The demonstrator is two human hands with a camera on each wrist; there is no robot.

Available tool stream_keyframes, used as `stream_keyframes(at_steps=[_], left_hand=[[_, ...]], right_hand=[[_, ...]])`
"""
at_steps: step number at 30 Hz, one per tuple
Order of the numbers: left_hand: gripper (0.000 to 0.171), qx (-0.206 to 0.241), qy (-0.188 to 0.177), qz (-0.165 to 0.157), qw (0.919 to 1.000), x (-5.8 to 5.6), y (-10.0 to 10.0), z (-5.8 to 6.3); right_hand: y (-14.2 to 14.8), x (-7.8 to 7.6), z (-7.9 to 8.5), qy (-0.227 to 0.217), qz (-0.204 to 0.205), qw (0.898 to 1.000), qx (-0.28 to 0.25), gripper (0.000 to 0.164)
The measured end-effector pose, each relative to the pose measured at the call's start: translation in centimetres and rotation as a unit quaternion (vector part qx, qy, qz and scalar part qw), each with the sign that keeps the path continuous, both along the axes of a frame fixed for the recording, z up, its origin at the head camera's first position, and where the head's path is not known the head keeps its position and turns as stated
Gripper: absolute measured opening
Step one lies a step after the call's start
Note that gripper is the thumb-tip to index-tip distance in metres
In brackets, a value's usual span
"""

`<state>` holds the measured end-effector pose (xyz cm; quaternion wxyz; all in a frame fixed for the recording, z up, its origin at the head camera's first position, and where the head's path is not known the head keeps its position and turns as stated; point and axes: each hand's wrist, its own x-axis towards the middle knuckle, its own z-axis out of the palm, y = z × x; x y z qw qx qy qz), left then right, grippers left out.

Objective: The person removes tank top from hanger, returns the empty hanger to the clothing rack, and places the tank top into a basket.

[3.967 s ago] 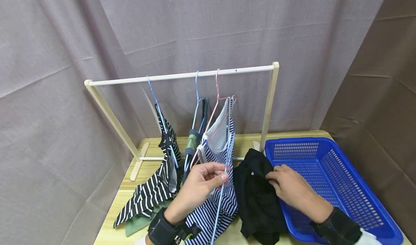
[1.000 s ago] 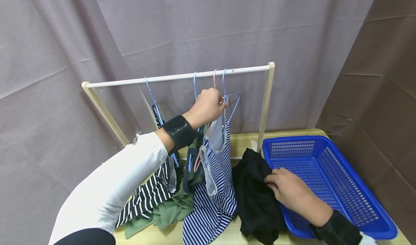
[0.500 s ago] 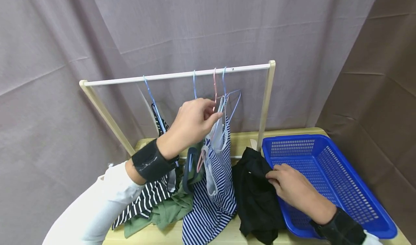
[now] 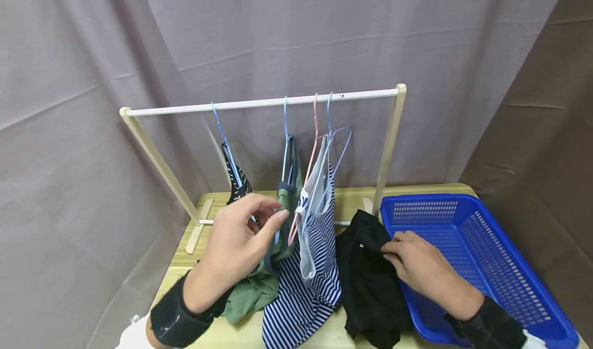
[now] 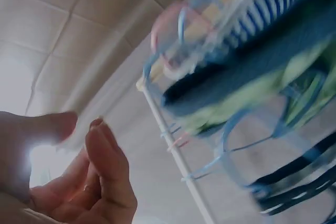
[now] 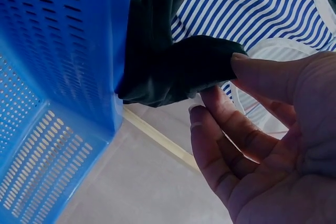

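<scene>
My left hand (image 4: 236, 241) is in front of the rack at the left, its thumb and fingertips apart and nothing between them. In the left wrist view the fingers (image 5: 107, 156) are bent with a gap to the thumb. My right hand (image 4: 426, 266) pinches the edge of a black garment (image 4: 370, 282) between thumb and fingers, as the right wrist view also shows (image 6: 194, 66). A bare blue hanger (image 4: 345, 148) hangs on the white rod (image 4: 259, 103), just right of the pink hanger (image 4: 316, 127) that carries a blue-and-white striped top (image 4: 296, 308).
A blue basket (image 4: 456, 199) stands at the right, beside the black garment. Further left on the rod hang a green garment (image 4: 252, 292) and a black-and-white striped one (image 4: 233, 176), each on a blue hanger. The rack's wooden post (image 4: 389, 148) rises behind the basket's left corner.
Four seconds ago my left hand held the blue hanger; it has put it on the rod, let go and drawn back down and left. My right hand keeps its pinch on the black garment.
</scene>
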<state>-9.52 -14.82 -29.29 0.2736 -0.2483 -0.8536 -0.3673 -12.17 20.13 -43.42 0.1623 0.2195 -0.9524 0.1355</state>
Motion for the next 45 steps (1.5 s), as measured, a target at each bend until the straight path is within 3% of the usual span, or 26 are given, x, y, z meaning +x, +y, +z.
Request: stream_keyframes(at_steps=[3,6,9,11,15,17,21,32,38,45], left_hand=[[0.003,0.034,0.002,0.018,0.9993,0.9,-0.4,-2.1],[0.009,0.068,-0.004,0.033,0.9972,1.6,-0.8,-4.3],[0.016,0.106,-0.046,0.045,0.9923,2.3,-1.1,-6.4],[0.019,0.137,-0.102,0.045,0.9843,2.7,-1.3,-7.9],[0.021,0.193,-0.207,0.039,0.9584,3.6,-1.4,-11.3],[0.021,0.211,-0.231,0.031,0.9494,3.9,-1.3,-13.0],[0.019,0.233,-0.249,0.032,0.9396,4.1,-1.0,-15.2],[0.019,0.247,-0.282,0.054,0.9257,4.1,-1.0,-16.9],[0.015,0.245,-0.295,0.063,0.9215,4.2,-1.2,-17.0],[0.012,0.230,-0.312,0.069,0.9192,4.5,-1.2,-17.0]], right_hand=[[-0.2,-0.1,0.0,0.001,0.003,1.000,-0.002,0.011],[-0.4,-0.2,0.0,0.005,0.006,1.000,-0.004,0.012],[-0.4,-0.2,-0.2,0.008,0.002,1.000,-0.004,0.011],[-0.4,-0.2,-0.3,0.009,0.000,1.000,-0.002,0.011],[-0.3,-0.2,-0.6,0.009,-0.006,1.000,-0.004,0.010],[-0.3,-0.3,-0.6,0.007,-0.009,1.000,-0.006,0.010],[-0.2,-0.5,-0.5,0.002,-0.014,1.000,-0.013,0.011],[-0.3,-1.7,-0.5,-0.006,-0.019,1.000,-0.005,0.022],[-0.5,-2.8,-0.6,-0.008,-0.008,1.000,0.020,0.051],[-0.9,-4.1,-1.3,-0.058,0.012,0.997,0.041,0.072]])
